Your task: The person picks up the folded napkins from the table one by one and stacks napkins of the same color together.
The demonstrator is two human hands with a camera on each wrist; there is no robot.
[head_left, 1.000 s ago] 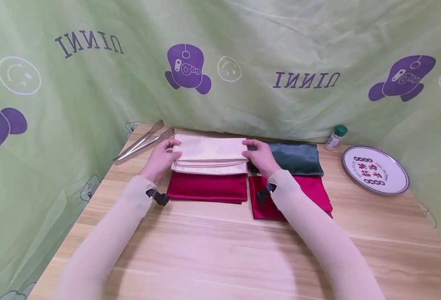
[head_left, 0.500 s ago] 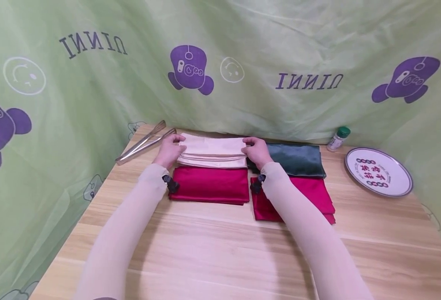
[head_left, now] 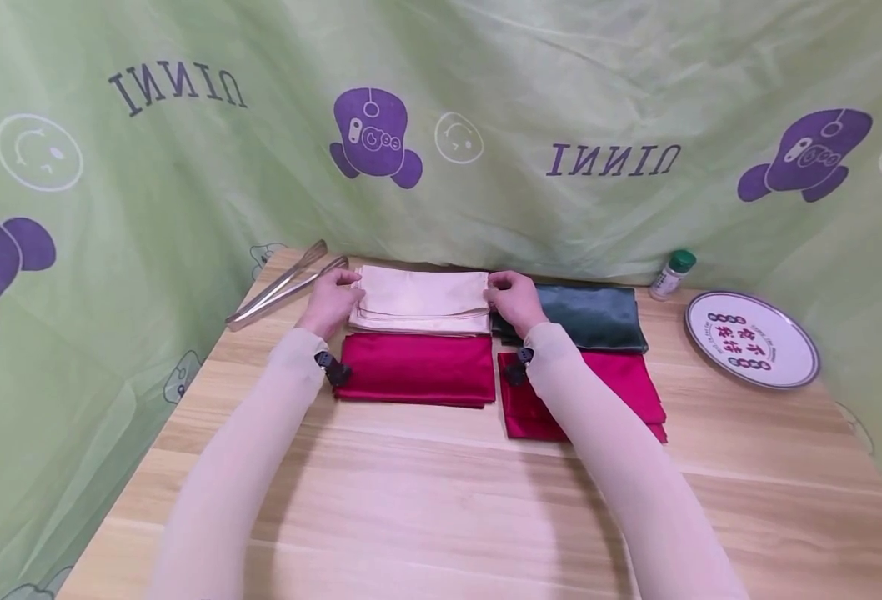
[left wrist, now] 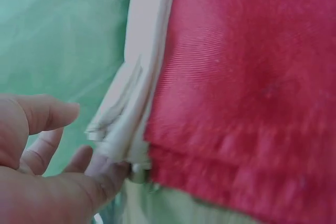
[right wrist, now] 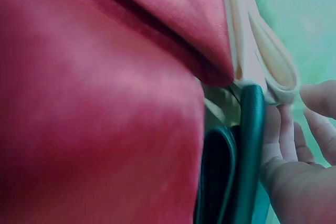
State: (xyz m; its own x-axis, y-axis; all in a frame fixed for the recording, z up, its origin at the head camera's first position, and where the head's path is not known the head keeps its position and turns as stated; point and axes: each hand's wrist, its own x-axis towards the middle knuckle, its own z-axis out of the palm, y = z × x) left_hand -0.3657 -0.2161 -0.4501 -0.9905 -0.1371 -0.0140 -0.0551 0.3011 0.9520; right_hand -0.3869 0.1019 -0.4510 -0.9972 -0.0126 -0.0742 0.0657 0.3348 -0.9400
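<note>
Here, our left hand (head_left: 328,304) and right hand (head_left: 519,302), fingers loosely spread, touch opposite ends of the cream cloth (head_left: 422,292) between them. Likely we should nudge both ends evenly and lightly, lest the layers slip.

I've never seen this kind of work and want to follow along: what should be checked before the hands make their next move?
1. Left hand at the left end of the white cloth: ok.
2. Right hand at its right end: ok.
3. Firm pinch at both ends: cannot tell.
4. White cloth's layers lined up at the near edge: not ok, they are staggered.
5. Tongs free of the left hand: cannot tell, they lie very close.
6. Plate well away from both hands: ok.
</note>
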